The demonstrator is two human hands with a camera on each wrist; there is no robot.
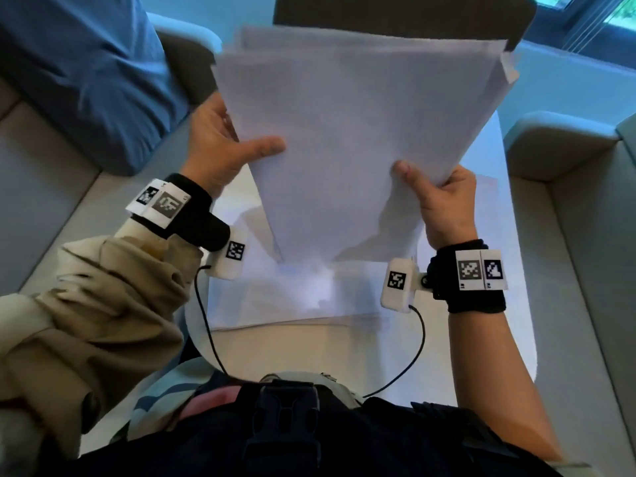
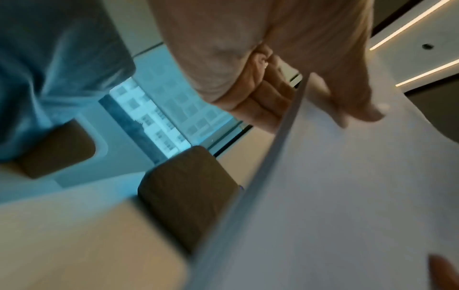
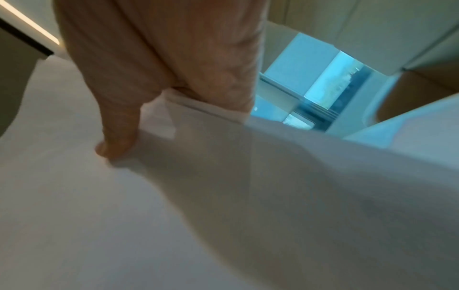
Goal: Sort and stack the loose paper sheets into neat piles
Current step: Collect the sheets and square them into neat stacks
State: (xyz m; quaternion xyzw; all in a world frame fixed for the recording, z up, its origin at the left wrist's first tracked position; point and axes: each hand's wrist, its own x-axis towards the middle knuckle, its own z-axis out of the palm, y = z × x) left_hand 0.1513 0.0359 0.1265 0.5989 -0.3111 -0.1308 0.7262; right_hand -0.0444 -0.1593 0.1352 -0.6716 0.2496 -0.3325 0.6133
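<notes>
A sheaf of white paper sheets [image 1: 351, 132] is held upright above the table, its far edges fanned and uneven. My left hand [image 1: 223, 146] grips its left edge, thumb on the front face and fingers behind. My right hand [image 1: 437, 194] grips the lower right corner the same way. In the left wrist view the paper sheets [image 2: 347, 196] pass between my thumb and fingers [image 2: 263, 102]. In the right wrist view my thumb presses on the paper sheets [image 3: 174, 215]. More sheets [image 1: 292, 297] lie flat on the table below.
The white table [image 1: 516, 304] runs between grey sofa seats [image 1: 585, 270]. A person in blue clothing [image 1: 86, 74] sits at the far left. A dark chair back [image 1: 395, 12] stands beyond the paper. Cables hang from both wrist cameras.
</notes>
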